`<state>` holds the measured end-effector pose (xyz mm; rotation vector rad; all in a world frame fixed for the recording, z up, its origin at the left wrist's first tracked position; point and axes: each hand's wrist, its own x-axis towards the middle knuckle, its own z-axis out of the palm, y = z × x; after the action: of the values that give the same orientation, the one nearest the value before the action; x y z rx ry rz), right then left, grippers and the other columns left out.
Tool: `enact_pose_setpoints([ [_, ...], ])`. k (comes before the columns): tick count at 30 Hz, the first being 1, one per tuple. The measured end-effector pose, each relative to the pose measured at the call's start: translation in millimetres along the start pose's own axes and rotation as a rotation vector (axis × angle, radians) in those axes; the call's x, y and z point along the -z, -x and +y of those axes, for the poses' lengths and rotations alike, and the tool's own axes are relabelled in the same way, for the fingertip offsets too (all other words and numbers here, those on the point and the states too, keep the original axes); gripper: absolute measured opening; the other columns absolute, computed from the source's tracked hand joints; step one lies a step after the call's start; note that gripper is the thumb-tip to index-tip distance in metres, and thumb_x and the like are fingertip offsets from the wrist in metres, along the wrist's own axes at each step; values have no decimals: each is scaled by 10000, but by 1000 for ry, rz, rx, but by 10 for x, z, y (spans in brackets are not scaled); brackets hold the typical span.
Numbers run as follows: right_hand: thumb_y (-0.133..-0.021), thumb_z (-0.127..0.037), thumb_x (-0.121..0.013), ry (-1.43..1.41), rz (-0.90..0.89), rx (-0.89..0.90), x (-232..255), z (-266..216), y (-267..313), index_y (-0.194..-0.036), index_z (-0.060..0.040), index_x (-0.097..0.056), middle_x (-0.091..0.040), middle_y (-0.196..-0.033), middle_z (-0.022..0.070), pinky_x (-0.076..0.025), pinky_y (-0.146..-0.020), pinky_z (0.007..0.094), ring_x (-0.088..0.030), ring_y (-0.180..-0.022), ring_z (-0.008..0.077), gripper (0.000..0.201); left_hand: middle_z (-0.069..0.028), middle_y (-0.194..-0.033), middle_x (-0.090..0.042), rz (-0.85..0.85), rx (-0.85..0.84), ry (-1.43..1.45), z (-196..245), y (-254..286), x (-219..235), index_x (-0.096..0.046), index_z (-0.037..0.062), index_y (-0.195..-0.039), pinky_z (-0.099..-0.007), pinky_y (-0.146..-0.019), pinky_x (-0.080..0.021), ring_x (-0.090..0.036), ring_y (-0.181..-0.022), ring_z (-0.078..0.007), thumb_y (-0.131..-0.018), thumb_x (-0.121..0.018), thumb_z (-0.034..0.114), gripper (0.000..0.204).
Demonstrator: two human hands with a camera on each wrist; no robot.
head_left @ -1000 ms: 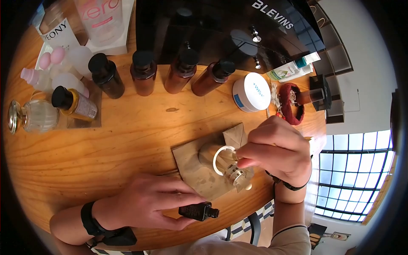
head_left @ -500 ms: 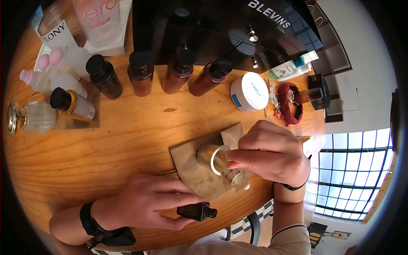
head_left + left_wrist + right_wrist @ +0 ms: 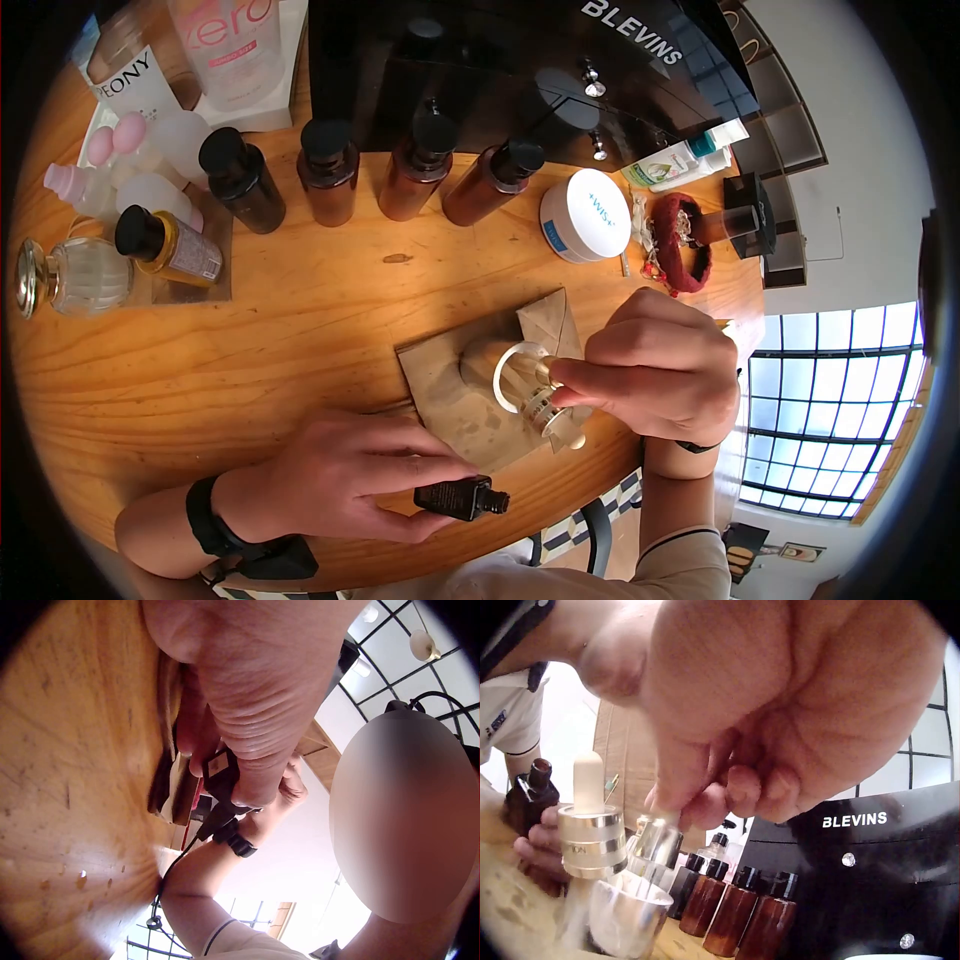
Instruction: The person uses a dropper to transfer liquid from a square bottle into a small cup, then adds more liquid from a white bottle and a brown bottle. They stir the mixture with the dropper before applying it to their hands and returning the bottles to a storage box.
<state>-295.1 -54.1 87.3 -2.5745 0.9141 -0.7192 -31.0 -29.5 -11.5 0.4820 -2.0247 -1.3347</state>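
My left hand (image 3: pixel 350 475) holds a small dark square bottle (image 3: pixel 455 497) on its side near the table's front edge, its threaded neck uncapped and pointing right. My right hand (image 3: pixel 660 370) is above a cup (image 3: pixel 634 919) with a thick white rim, standing on a folded brown paper bag (image 3: pixel 465 415). Thumb and fingers pinch the top of a shiny metal-collared piece (image 3: pixel 658 844) at the cup's rim; I cannot tell what its lower end is. Close beside it rises a dropper (image 3: pixel 590 817) with a cream bulb and banded gold collar.
Several dark bottles (image 3: pixel 330 175) with black caps stand in a row before a black drawer box (image 3: pixel 520 70). A white jar (image 3: pixel 590 215) and a dark red ring-shaped band (image 3: pixel 685 245) lie to the right. Glass and plastic bottles, including a yellow one (image 3: pixel 180 250), crowd the left.
My right hand moved slightly left over the cup, then back to the right with the metal-collared piece. The left hand and dark bottle stay where they were.
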Motion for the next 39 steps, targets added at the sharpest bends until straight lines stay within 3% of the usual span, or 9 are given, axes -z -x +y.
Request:
enact_pose_setpoints([
  [5, -609, -53, -783, 12, -48, 10, -43, 44, 0, -888, 58, -716, -596, -733, 56, -428, -526, 313, -556, -608, 203, 308, -14, -942, -716, 2, -8, 0, -1, -5, 6, -777, 133, -1087, -261, -567, -542, -679, -683, -142, -701, -890, 184, 405],
  [11, -569, -56, -790, 45, 49, -7, -8, 2, 4, -862, 49, -716, -597, -749, 64, -429, -522, 316, -552, -609, 197, 320, -22, -945, -716, 2, 2, 18, -2, 8, 2, -774, 128, -1093, -267, -574, -548, -684, -689, -149, -704, -890, 183, 410],
  [14, -533, -54, -812, 10, -42, -29, -45, 7, -13, -828, 37, -722, -596, -733, 53, -419, -509, 306, -552, -603, 189, 321, -25, -942, -714, 6, -12, -1, 6, 6, 10, -772, 123, -1098, -269, -579, -551, -683, -688, -152, -710, -887, 180, 409],
  [17, -493, -116, -824, 123, 156, -82, 7, -103, -30, -767, -11, -751, -585, -679, 11, -424, -504, 285, -547, -581, 154, 302, -24, -939, -711, -10, -2, -4, 6, 14, 15, -770, 122, -1100, -268, -578, -551, -681, -686, -151, -713, -883, 176, 406],
  [20, -482, -147, -824, 169, 176, -50, 77, -145, -25, -753, -29, -766, -586, -667, -9, -422, -498, 263, -541, -577, 131, 301, -28, -935, -707, 2, -3, 7, 5, 15, 4, -769, 123, -1100, -269, -573, -552, -678, -681, -149, -715, -880, 175, 404],
  [39, -528, -164, -860, 117, 151, -88, 46, -95, -10, -779, -39, -768, -591, -706, 3, -409, -541, 286, -557, -613, 138, 295, -2, -935, -717, 18, -37, -1, -29, 1, -8, -771, 147, -1079, -263, -556, -548, -685, -670, -149, -711, -881, 198, 387],
])
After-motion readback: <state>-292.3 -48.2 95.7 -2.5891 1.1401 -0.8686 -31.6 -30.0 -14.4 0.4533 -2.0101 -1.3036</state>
